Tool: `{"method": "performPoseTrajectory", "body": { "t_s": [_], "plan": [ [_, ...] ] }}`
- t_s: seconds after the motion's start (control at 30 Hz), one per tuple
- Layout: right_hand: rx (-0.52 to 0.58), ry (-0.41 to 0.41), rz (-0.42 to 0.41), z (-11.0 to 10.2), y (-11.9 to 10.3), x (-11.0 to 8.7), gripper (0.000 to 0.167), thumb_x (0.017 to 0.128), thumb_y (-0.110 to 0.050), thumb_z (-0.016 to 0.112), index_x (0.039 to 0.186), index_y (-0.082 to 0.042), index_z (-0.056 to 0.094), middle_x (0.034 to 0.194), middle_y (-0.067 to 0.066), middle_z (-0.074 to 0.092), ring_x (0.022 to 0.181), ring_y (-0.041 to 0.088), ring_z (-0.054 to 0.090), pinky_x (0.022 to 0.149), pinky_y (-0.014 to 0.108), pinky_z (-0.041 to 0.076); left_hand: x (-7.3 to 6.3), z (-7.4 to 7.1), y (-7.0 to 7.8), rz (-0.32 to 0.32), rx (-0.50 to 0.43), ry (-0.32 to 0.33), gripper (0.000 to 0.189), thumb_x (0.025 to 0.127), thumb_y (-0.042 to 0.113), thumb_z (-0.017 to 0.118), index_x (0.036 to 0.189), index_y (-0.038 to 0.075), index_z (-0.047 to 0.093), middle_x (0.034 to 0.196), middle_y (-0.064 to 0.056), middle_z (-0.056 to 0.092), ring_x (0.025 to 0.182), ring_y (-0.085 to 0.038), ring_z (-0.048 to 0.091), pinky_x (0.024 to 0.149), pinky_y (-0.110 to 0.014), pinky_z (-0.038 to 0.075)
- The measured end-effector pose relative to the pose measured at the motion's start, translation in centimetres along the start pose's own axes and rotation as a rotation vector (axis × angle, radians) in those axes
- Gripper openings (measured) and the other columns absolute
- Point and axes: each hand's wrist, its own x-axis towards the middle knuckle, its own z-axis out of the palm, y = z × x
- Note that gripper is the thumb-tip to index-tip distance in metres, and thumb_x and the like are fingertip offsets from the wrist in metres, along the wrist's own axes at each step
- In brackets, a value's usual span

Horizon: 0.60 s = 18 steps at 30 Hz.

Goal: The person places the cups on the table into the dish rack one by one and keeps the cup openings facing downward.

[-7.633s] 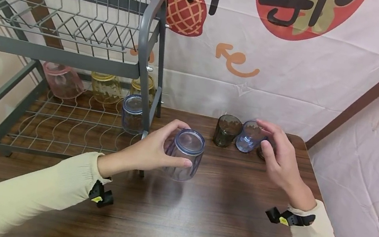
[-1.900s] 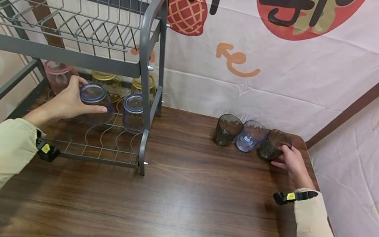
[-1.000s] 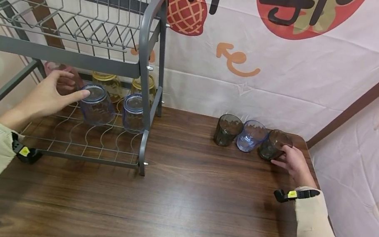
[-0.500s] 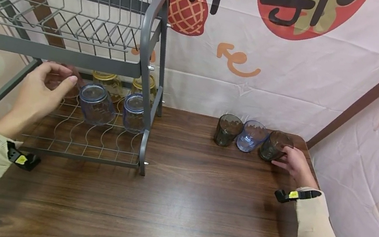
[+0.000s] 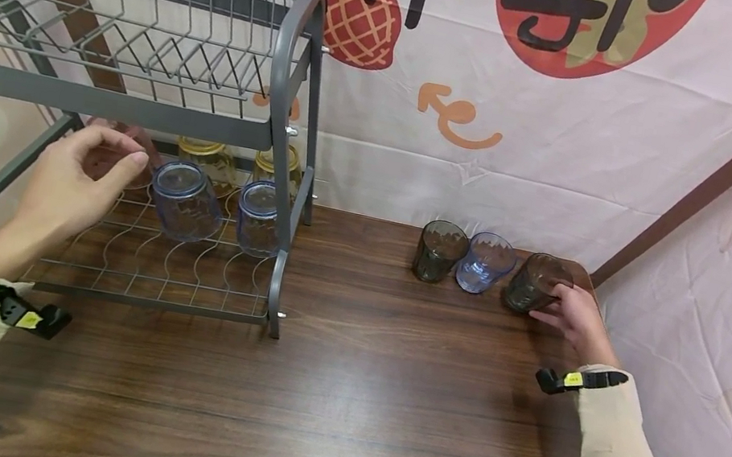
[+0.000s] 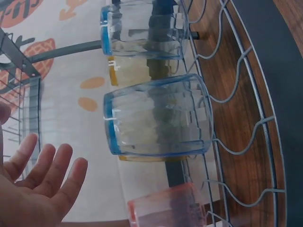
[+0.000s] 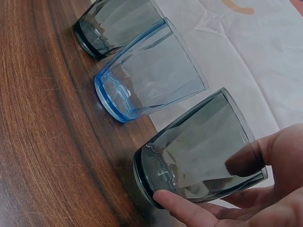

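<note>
Grey faceted tumbler [image 7: 196, 146], probably glass

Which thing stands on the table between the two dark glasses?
A blue glass stands between the held dark glass and the other dark glass; both head and right wrist views show it.

Left hand [image 6: 42, 184] near blue glasses [image 6: 158, 118], yellow glass [image 6: 130, 71] behind, pink glass [image 6: 165, 208], wire rack [image 6: 277, 61]
</note>
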Motion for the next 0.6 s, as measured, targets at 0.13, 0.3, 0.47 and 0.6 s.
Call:
{"method": "performPoseTrajectory", "body": {
  "t_s": [0.13,0.3,0.47,0.6],
  "plan": [
    [0.023,0.020,-0.030,-0.2,-0.2,-0.3,0.049,0.096,0.000,0.035,0.145,0.008,0.033,0.074,-0.006,0.052,0.070,0.007,0.054,0.085,0.041,0.060,-0.4,-0.3,0.6,0.000,0.000,-0.016,0.011,0.100,0.025,0.065,0.107,0.017,0.066,0.093,0.029,0.058,0.087,0.011,0.056,0.074,-0.005,0.039],
    [-0.008,0.023,-0.042,-0.1,-0.7,-0.6,0.054,0.097,0.000,0.034,0.150,0.006,0.029,0.110,0.009,0.049,0.084,0.010,0.055,0.091,0.041,0.057,-0.9,-0.9,1.8,-0.001,0.019,-0.049,0.015,0.100,0.026,0.065,0.110,0.014,0.065,0.092,0.030,0.058,0.082,0.012,0.057,0.071,-0.005,0.040],
    [-0.041,0.029,-0.066,0.0,-1.4,-1.3,0.056,0.098,0.000,0.034,0.153,0.007,0.028,0.137,0.013,0.039,0.101,0.011,0.055,0.098,0.045,0.054,-1.0,-1.5,3.1,-0.005,0.043,-0.092,0.019,0.101,0.027,0.064,0.112,0.011,0.064,0.092,0.029,0.058,0.077,0.012,0.057,0.068,-0.006,0.040],
    [-0.071,0.034,-0.086,0.1,-1.9,-1.9,0.057,0.098,-0.001,0.033,0.154,0.008,0.026,0.140,0.018,0.039,0.105,0.012,0.054,0.095,0.041,0.055,-1.3,-1.8,4.0,-0.006,0.083,-0.149,0.023,0.101,0.028,0.064,0.115,0.009,0.065,0.088,0.029,0.058,0.075,0.010,0.057,0.065,-0.009,0.039]
  ]
}}
